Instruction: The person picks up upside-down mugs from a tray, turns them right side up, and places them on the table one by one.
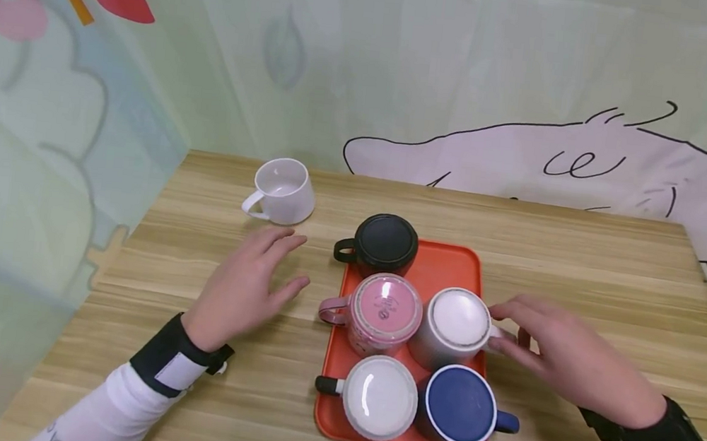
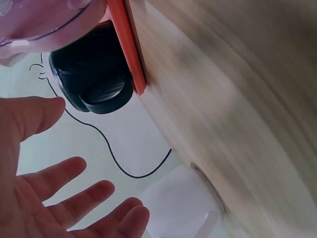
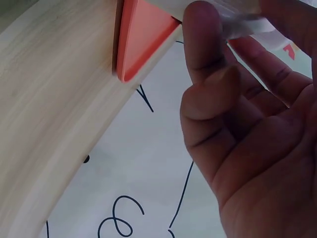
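Note:
Several mugs stand upside down on a red-orange tray. On its right side, my right hand pinches the handle of a white mug between thumb and fingers; curled fingers show at that handle in the right wrist view. My left hand hovers left of the tray, fingers spread and holding nothing. Nearest to it are an upright white cup on the table, beyond the fingertips, and a black mug at the tray's back left. A pink mug sits just in front of the black one.
At the tray's front are a white mug with a black handle and a blue mug whose handle juts past the right rim. The wooden table ends at a printed cloth backdrop behind and on the left.

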A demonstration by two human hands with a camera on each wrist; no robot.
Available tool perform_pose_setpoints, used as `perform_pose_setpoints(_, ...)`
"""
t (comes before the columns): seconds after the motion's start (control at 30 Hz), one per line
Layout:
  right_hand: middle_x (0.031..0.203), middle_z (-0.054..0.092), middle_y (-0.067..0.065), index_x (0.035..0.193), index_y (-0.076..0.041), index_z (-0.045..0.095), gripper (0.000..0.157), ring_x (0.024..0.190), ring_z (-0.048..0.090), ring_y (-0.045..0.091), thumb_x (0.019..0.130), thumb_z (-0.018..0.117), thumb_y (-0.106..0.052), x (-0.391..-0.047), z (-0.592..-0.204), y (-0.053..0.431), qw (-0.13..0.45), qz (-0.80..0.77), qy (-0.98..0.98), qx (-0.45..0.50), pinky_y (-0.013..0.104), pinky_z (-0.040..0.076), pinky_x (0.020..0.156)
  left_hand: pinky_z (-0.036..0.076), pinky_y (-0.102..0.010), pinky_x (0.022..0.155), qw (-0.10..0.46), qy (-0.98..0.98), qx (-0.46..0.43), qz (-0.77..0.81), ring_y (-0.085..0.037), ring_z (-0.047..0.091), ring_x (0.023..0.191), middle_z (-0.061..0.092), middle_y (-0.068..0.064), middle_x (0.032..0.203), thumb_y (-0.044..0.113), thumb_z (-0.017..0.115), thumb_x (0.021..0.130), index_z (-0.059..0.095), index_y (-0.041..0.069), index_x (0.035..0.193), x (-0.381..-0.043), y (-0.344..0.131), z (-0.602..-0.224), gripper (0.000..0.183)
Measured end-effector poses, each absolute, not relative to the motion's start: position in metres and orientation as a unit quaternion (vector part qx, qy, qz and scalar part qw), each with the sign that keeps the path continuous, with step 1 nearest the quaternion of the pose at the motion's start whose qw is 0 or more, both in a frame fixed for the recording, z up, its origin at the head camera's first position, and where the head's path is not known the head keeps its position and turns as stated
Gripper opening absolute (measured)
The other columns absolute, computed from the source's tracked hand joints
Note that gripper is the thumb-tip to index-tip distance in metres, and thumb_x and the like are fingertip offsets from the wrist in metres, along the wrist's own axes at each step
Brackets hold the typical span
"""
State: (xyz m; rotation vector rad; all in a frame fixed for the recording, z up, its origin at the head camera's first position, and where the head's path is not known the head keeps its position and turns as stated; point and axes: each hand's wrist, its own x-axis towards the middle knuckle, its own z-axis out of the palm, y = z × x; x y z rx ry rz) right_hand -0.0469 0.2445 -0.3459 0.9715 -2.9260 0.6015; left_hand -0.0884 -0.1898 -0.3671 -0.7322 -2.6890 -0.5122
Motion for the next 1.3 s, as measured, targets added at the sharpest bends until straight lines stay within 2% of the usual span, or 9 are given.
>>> perform_pose_setpoints(0.23, 0.090, 0.059, -0.022, 0.104, -0.026, 0.069, 0.017, 0.074, 0.053, -0.003, 0.089, 0.076, -0.023, -0.046, -0.351, 0.243, -0.012, 0.221, -0.922, 0.318, 0.023, 0.052, 0.064, 0.041, -0.047, 0.104, 0.125, -0.946, -0.236, -0.182, -0.031, 0.050, 0.125, 0.052, -0.015, 0.138, 0.038, 0.073, 0.088, 0.059, 0.005, 0.134, -0.080, -0.186, -0.368, 0.059)
perform_pose_setpoints(0.53, 0.089, 0.061, -0.019, 0.104, -0.026, 0.067, 0.019, 0.073, 0.054, -0.002, 0.089, 0.075, -0.017, -0.045, -0.353, 0.243, -0.022, 0.230, -0.918, 0.323, 0.018, 0.051, 0.064, 0.042, -0.048, 0.104, 0.126, -0.944, -0.233, -0.197, -0.031, 0.048, 0.126, 0.052, -0.013, 0.139, 0.036, 0.073, 0.089, 0.058, 0.006, 0.135, -0.075, -0.181, -0.366, 0.057)
perform_pose_setpoints(0.87, 0.091, 0.061, -0.019, 0.105, -0.026, 0.068, 0.021, 0.073, 0.053, -0.003, 0.089, 0.075, -0.015, -0.045, -0.352, 0.245, 0.010, 0.219, -0.917, 0.333, 0.017, 0.050, 0.063, 0.042, -0.046, 0.104, 0.127, -0.941, -0.231, -0.214, -0.027, 0.048, 0.127, 0.051, -0.009, 0.140, 0.035, 0.072, 0.090, 0.057, 0.008, 0.138, -0.074, -0.177, -0.358, 0.058)
perform_pose_setpoints(1.1, 0.096, 0.065, -0.019, 0.110, -0.025, 0.069, 0.026, 0.078, 0.057, -0.003, 0.087, 0.076, -0.015, -0.046, -0.342, 0.249, 0.026, 0.230, -0.916, 0.327, 0.019, 0.054, 0.068, 0.040, -0.045, 0.106, 0.142, -0.930, -0.241, -0.238, -0.026, 0.047, 0.129, 0.052, -0.008, 0.140, 0.034, 0.072, 0.091, 0.057, 0.007, 0.138, -0.076, -0.174, -0.355, 0.056)
perform_pose_setpoints(1.3, 0.092, 0.064, -0.018, 0.110, -0.024, 0.069, 0.024, 0.073, 0.055, -0.002, 0.088, 0.075, -0.016, -0.046, -0.328, 0.255, 0.047, 0.230, -0.922, 0.307, 0.018, 0.051, 0.062, 0.040, -0.044, 0.106, 0.149, -0.925, -0.244, -0.251, -0.024, 0.047, 0.129, 0.052, -0.006, 0.140, 0.035, 0.072, 0.090, 0.056, 0.009, 0.139, -0.077, -0.171, -0.351, 0.058)
